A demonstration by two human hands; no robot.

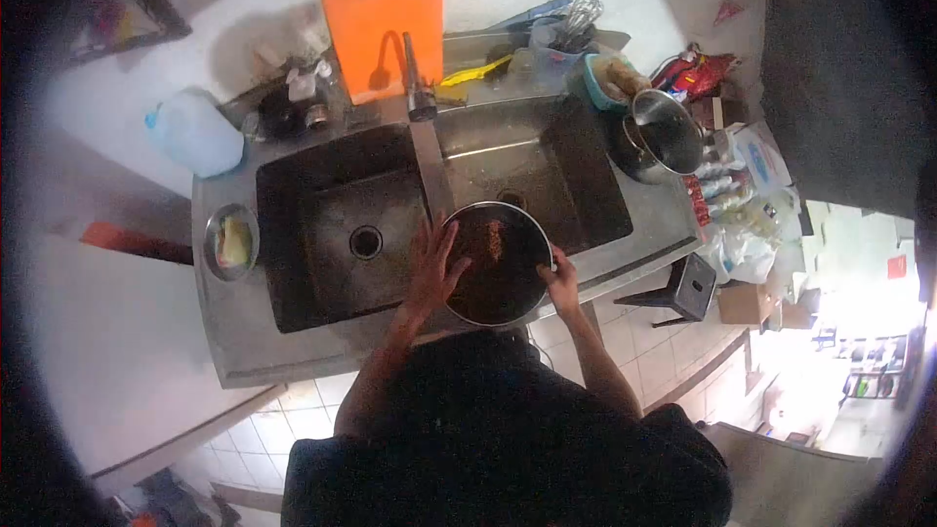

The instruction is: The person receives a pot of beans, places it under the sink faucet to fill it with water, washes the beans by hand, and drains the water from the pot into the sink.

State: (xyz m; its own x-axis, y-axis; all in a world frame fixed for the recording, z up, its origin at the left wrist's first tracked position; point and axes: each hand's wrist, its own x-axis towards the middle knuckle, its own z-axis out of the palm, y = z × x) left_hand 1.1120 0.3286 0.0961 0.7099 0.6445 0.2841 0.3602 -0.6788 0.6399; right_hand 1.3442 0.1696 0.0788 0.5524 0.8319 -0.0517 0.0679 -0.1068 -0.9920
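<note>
A round dark pot [478, 278] with a pale rim is held over the front edge of the right sink basin [576, 176]. Inside it lies a small reddish-brown patch, too small to make out. My right hand [559, 283] grips the pot's right side at the rim. Against the left side rests my left hand [429, 268], its fingers spread and pointing up. The left sink basin [342, 273], with a round drain, is just beyond my left hand. Above the basins stands the dark faucet [420, 88].
An orange cutting board [381, 34] leans on the wall behind the faucet. An oval dish [232, 242] and a whitish jug [195, 134] stand at the left. A metal pot [664, 132] and plastic bags [737, 249] are at the right, above a dark stool [691, 285].
</note>
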